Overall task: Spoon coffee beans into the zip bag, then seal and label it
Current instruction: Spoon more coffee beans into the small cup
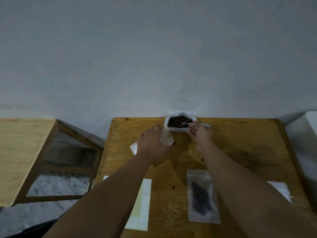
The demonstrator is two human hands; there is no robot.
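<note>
A bare, makeshift packing corner rather than a fitted kitchen or shop. A plain wooden bench (pixel 240 143) stands hard against an unadorned grey-white wall (pixel 154 48) that carries only a few scuffs and one short dark mark. To the left of the bench stands a second, lighter wooden table (pixel 22 152) with an open frame, and under it a rough, mottled grey floor (pixel 56 184). At the bench's far edge sits an open white bag of coffee beans (pixel 179 121); near its front edge lie a filled zip bag (pixel 200 196) and a sheet of blank labels (pixel 142 203). The light is dim and flat.
</note>
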